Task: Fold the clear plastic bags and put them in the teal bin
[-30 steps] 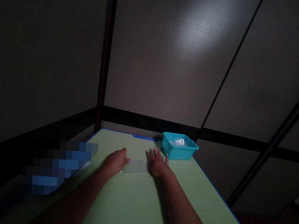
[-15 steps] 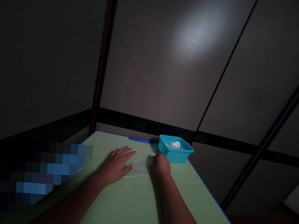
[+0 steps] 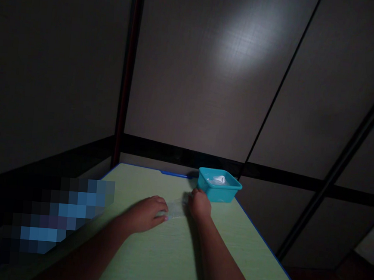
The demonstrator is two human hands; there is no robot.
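A clear plastic bag point(image 3: 177, 209) lies on the light green table point(image 3: 151, 258) between my two hands. My right hand point(image 3: 200, 205) is closed on the bag's right end, close to the turquoise basket. At the bag's left end rests my left hand point(image 3: 150, 213), its fingers curved together and the thumb a little below them; the tips are at the plastic, and whether they pinch it is hard to tell. The turquoise basket point(image 3: 221, 193) stands at the table's back right corner with shiny clear plastic point(image 3: 220, 180) inside.
Dark wall panels point(image 3: 194, 80) rise behind the table. A blue strip point(image 3: 174, 174) runs along the table's back edge. Over the left edge lies a blurred, pixelated blue patch point(image 3: 71, 210).
The spread fingers of my left hand have drawn together and come down at the bag's left end. My right hand has shifted very slightly left, still on the bag.
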